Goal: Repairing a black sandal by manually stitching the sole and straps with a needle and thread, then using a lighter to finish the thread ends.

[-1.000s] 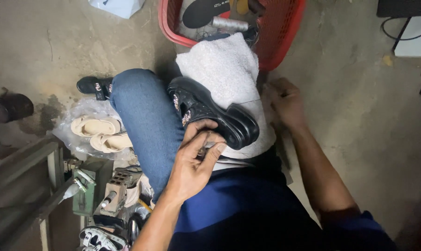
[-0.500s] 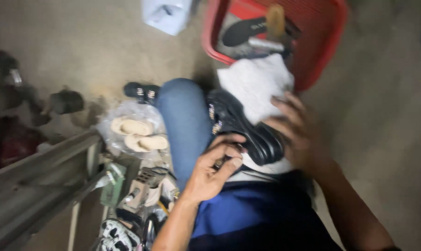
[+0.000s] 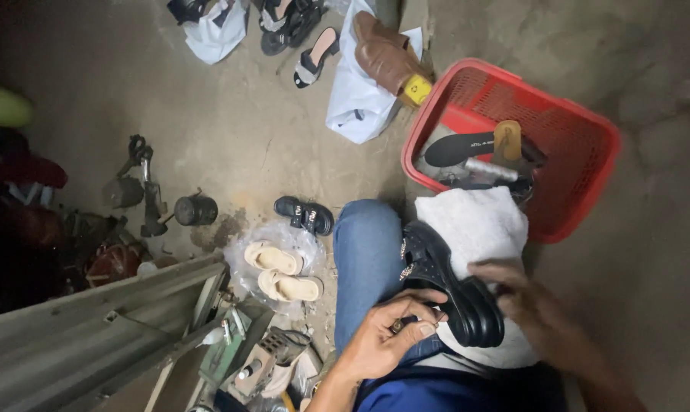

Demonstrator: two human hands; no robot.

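A black chunky-soled shoe (image 3: pixel 444 286) lies on a white cloth (image 3: pixel 474 225) over my lap, beside my blue-jeaned knee (image 3: pixel 368 259). My left hand (image 3: pixel 387 339) pinches a small object against the shoe's sole edge near the heel. My right hand (image 3: pixel 524 301) grips the shoe's thick sole from the right side and steadies it.
A red plastic basket (image 3: pixel 581 152) with an insole and tools stands just beyond my lap. A pair of cream sandals (image 3: pixel 280 271) on plastic and a small black sandal (image 3: pixel 305 215) lie to the left. Brown shoe (image 3: pixel 387 53), white bags and more sandals lie farther off; metal tools at lower left.
The camera view has tilted up and back, showing more floor and the basket. My right hand has come onto the shoe's sole; my left hand stays at the heel edge.
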